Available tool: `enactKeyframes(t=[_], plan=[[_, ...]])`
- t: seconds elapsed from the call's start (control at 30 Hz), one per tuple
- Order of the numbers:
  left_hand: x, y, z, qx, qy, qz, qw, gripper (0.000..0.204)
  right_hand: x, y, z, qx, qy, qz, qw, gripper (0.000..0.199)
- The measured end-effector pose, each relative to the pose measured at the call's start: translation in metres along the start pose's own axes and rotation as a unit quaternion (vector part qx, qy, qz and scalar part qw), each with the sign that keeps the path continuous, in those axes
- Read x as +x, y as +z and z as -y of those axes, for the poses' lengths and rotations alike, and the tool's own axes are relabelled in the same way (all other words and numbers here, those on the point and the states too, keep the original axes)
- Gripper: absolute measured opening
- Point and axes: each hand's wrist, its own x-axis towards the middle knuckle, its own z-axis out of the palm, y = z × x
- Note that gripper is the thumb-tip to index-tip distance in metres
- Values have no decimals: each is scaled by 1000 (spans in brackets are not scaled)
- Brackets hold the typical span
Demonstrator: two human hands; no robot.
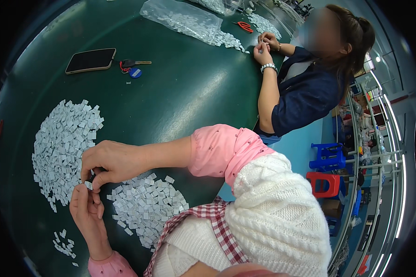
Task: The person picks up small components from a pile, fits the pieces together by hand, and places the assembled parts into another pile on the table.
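Note:
My right hand point(117, 160) reaches across from the right in a pink sleeve cover, thumb and forefinger pinched on a small white rectangular plastic piece point(88, 185). Fingertips of my left hand point(85, 213) meet the same piece from below, the fingers curled together. Beyond my hands, a big heap of like white pieces point(62, 143) spreads on the green table point(171, 92). A second heap point(148, 207) lies just right of my left hand, close to my body. Several loose pieces point(64, 243) are scattered at the lower left.
A phone point(91, 61) and keys with a blue tag point(134, 69) lie farther back. A clear bag of white pieces point(182, 21) and red-handled pliers point(245, 27) are at the far side. A co-worker point(305, 87) sits at the right; blue point(328, 156) and red stools point(322, 184) stand behind.

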Motion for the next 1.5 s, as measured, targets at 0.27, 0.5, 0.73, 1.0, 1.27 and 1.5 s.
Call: enactKeyframes(t=[0.27,0.5,0.73,1.0,1.27,1.5], plan=[[0,3,0,-3,-5,1,1000,16,-2,-1,-1,8,2,-3,1000,19],[0,4,-3,0,-8,1,1000,16,0,-3,3,34,37,8,999,19],[-1,-5,-4,-9,-13,5,1000,13,0,-2,6,14,6,-6,1000,26],[5,-8,-1,-89,-20,-8,996,15,35,12,88,337,12,77,938,25],[5,-4,-7,-69,-38,-16,997,17,11,-2,103,337,-23,71,939,22],[5,-5,-8,-78,-42,4,996,17,-2,6,117,277,-43,61,958,19]])
